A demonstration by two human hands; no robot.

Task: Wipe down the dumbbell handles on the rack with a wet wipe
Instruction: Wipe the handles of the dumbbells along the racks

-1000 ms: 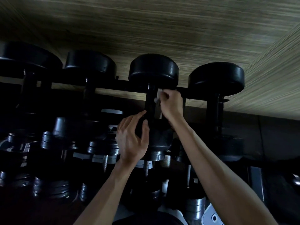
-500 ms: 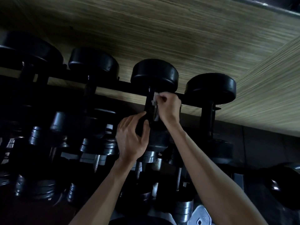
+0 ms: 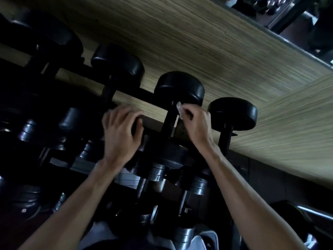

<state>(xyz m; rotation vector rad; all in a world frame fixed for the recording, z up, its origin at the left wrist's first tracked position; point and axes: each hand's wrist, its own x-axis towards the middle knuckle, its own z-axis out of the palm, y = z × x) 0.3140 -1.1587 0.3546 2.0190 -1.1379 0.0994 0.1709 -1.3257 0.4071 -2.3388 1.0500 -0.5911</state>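
A row of black dumbbells lies across the dark rack [image 3: 144, 94], round ends toward the wooden floor. My right hand [image 3: 196, 123] pinches a white wet wipe [image 3: 179, 110] against the top of the black handle [image 3: 169, 121] of the third dumbbell [image 3: 180, 87], just under its far head. My left hand [image 3: 120, 134] hovers to the left of that handle with fingers spread and slightly curled, holding nothing, blurred by motion. The near head of this dumbbell is partly hidden behind my left hand.
Another dumbbell [image 3: 232, 112] sits right of my right hand, two more [image 3: 119, 64] to the left. Lower rack tiers hold chrome-ended dumbbells [image 3: 158, 172]. Pale wood floor [image 3: 234, 60] lies beyond; dark gym equipment [image 3: 295, 13] stands top right. White shoes [image 3: 205, 240] show at the bottom.
My left hand let go of the dumbbell's near head and shifted left, fingers spread. The right hand stays with the wipe at the handle's top. The camera view tilted.
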